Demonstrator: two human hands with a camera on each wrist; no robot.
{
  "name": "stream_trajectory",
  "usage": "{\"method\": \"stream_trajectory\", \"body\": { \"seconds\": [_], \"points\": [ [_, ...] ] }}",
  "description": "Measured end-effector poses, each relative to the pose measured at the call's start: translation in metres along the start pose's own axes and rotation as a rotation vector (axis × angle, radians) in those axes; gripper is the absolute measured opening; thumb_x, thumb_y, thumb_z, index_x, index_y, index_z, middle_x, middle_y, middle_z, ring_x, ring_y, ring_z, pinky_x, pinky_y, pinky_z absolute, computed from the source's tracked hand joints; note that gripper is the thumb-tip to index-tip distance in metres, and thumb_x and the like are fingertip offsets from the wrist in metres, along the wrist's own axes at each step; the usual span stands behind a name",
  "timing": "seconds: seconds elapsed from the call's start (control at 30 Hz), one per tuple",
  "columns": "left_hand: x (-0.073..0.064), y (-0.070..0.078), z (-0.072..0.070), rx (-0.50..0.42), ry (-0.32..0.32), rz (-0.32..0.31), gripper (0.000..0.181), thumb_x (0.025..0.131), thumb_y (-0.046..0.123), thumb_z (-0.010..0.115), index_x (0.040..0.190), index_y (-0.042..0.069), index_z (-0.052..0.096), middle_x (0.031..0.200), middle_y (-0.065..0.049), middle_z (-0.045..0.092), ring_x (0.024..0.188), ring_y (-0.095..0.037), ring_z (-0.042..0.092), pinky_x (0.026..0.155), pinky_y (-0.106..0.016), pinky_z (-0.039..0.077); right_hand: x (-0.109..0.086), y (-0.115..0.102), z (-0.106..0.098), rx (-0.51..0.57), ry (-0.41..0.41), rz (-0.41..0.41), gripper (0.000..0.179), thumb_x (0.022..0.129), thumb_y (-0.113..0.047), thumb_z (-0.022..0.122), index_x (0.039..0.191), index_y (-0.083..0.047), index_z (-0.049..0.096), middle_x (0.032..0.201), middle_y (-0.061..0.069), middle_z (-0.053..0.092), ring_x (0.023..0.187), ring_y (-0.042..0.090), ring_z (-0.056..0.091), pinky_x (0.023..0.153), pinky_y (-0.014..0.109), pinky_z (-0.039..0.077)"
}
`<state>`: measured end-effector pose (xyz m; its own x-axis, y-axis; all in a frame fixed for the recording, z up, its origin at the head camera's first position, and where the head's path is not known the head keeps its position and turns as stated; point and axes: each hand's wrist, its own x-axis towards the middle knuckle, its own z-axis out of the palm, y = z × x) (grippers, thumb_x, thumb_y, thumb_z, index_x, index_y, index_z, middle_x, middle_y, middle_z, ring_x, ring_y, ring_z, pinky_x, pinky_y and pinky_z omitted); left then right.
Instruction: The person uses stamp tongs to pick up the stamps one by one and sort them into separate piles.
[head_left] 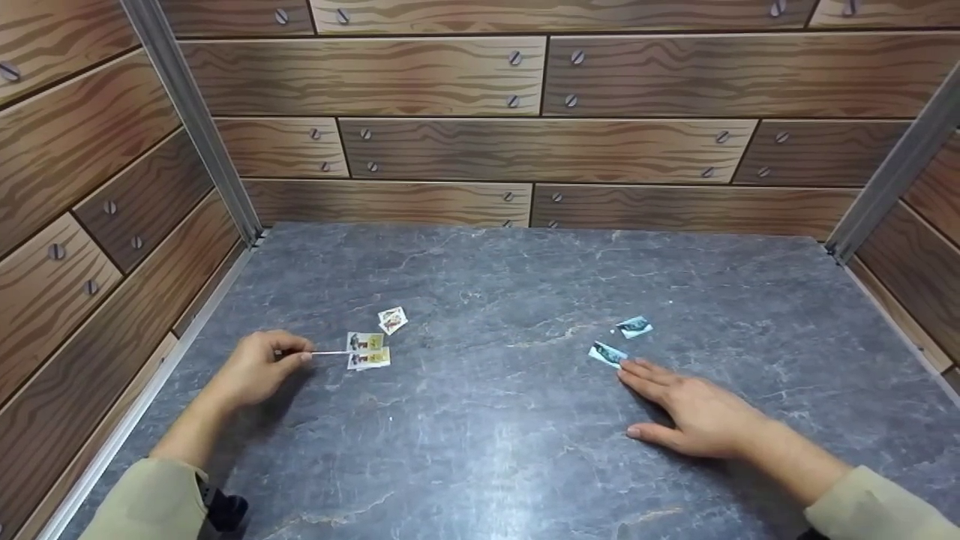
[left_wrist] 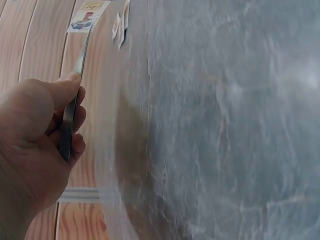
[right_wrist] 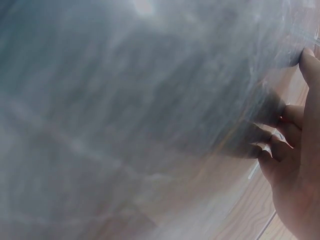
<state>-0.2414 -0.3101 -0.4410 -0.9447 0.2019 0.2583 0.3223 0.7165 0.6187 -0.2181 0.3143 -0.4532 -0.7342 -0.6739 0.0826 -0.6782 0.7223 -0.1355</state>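
Note:
My left hand (head_left: 259,366) pinches metal tweezers (left_wrist: 75,95) between thumb and fingers. Their tips meet a small yellow-and-white stamp (left_wrist: 86,17), which appears raised above the table in the left wrist view. In the head view that stamp (head_left: 365,342) overlaps another yellow stamp (head_left: 375,358) lying just below it. Slightly farther back lie whitish stamps (head_left: 392,320) with a reddish picture. On the right, my right hand (head_left: 701,416) rests on the table with fingers extended, fingertips at the edge of a blue-green stamp (head_left: 606,354). A second blue-green stamp (head_left: 635,326) lies behind it.
The grey marbled tabletop (head_left: 480,300) spans the space between wood-patterned walls (head_left: 442,146) at the back and both sides. Metal posts (head_left: 199,127) stand at the back corners. A tiny white scrap (head_left: 612,331) lies near the blue-green stamps.

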Motion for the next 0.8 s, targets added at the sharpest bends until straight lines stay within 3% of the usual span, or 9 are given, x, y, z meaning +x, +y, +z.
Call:
{"method": "stream_trajectory", "body": {
  "seconds": [0.37,0.57,0.8],
  "points": [
    [-0.0032,-0.0083,-0.0025,0.026,-0.028,-0.008,0.005,0.096,0.008,0.078,0.098,0.007,0.082,0.101,-0.005,0.077,0.096,-0.021,0.067,0.088,-0.042,0.054,0.0003,0.0011,0.0025,0.006,0.011,-0.017,0.080,0.103,-0.061,0.060,0.158,-0.004,0.049,0.162,0.015,0.047,0.147,0.036,0.046,0.114,0.055,0.043],
    [-0.0038,-0.0097,-0.0027,0.029,-0.046,-0.027,0.005,0.096,0.008,0.077,0.099,0.006,0.082,0.100,-0.005,0.076,0.094,-0.017,0.065,0.085,-0.036,0.052,0.0006,0.0002,0.0018,0.015,0.022,-0.024,0.079,0.103,-0.060,0.060,0.157,-0.004,0.049,0.162,0.016,0.047,0.146,0.038,0.047,0.113,0.056,0.043],
    [-0.0036,-0.0108,-0.0021,0.026,-0.053,-0.037,0.007,0.096,0.008,0.077,0.101,0.005,0.082,0.102,-0.008,0.077,0.098,-0.024,0.067,0.089,-0.042,0.053,-0.0004,0.0001,0.0009,0.026,0.020,-0.024,0.079,0.103,-0.060,0.060,0.158,-0.004,0.048,0.161,0.016,0.047,0.146,0.038,0.047,0.113,0.057,0.044]
  ]
}}
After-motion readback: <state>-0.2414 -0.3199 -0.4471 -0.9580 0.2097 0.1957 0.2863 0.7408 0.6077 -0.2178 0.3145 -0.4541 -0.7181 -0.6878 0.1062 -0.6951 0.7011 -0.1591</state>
